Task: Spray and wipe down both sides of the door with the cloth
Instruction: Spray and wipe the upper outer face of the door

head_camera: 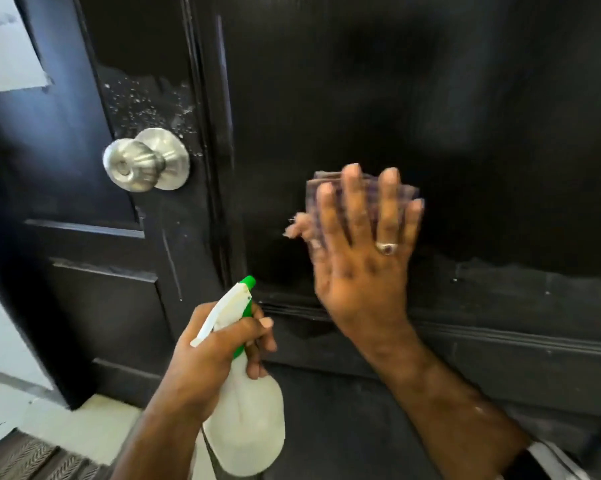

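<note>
My right hand (363, 258) lies flat with fingers spread, pressing the cloth (312, 216) against the black door (465, 116), on the panel right of the silver knob (143, 161). The cloth is blurred (only its edges show past my fingers). My left hand (216, 348) grips the neck of the white spray bottle (247, 410), its green nozzle (247, 281) pointing at the door. Droplets (146, 102) speckle the door above the knob.

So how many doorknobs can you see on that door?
1: a silver doorknob on the black door, near its left edge, left of the right hand wiping. Any knob on the far side is hidden.
</note>
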Available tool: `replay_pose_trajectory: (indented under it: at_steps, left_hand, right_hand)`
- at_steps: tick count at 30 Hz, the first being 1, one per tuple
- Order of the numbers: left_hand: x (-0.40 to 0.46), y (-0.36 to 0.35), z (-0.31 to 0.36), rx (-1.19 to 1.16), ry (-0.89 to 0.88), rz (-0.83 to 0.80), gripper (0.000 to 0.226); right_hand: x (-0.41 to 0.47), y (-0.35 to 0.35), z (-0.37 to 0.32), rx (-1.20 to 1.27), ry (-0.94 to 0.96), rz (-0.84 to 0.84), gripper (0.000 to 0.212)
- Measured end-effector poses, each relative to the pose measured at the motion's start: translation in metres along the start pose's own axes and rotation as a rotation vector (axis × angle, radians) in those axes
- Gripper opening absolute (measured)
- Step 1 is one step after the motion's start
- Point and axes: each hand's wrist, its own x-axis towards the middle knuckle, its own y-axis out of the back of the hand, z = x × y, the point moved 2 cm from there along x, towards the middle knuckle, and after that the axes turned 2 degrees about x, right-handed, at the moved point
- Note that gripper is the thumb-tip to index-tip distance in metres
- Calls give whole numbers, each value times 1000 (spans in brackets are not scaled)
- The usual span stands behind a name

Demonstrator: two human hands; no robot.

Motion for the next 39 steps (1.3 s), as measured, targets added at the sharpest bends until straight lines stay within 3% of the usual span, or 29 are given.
replay_pose_trajectory:
  at_steps: [5, 8, 11, 13, 16, 17, 20, 25, 28, 30, 32, 35, 39]
  left_hand:
    - [1, -22, 2, 73, 3, -23, 34]
    - [-6, -32, 5, 49, 16, -71, 37]
    - [-6, -43, 5, 57, 47, -75, 38]
    - [0, -54, 6, 79, 24, -91, 21]
    - [10, -68, 7, 76, -14, -132, 10]
    - [12, -71, 7, 61, -15, -136, 12]
    - [16, -72, 0, 39, 33, -152, 54]
    - [15, -83, -6, 66, 42, -238, 46]
    - [20, -94, -4, 106, 16, -303, 43]
    - [23, -100, -3, 87, 17, -288, 47]
    - [24, -106, -4, 57, 13, -270, 46]
    - [22, -109, -8, 82, 40, -270, 47]
    - [10, -113, -10, 146, 88, -358, 33]
  right_hand:
    - [-69, -1, 14, -25, 281, -190, 65]
    - [-65, 31, 61, -130, 180, -99, 67]
    - [-20, 53, 97, -140, -96, 57, 58]
    - [7, 50, 91, -127, -224, 115, 59]
    - [-5, 27, 52, -60, -59, 22, 60]
    - [-25, 20, 43, -42, 46, -37, 60]
    - [-89, 22, 59, -55, 220, -181, 63]
    - [-86, 60, 125, -177, -54, -48, 63]
    - [-49, 55, 114, -130, -255, 63, 62]
    - [-40, 41, 88, -97, -198, 44, 63]
    - [-61, 31, 75, -67, -24, -55, 65]
    - [-106, 40, 97, -91, 147, -171, 69]
    - [-106, 79, 161, -193, -5, -75, 63]
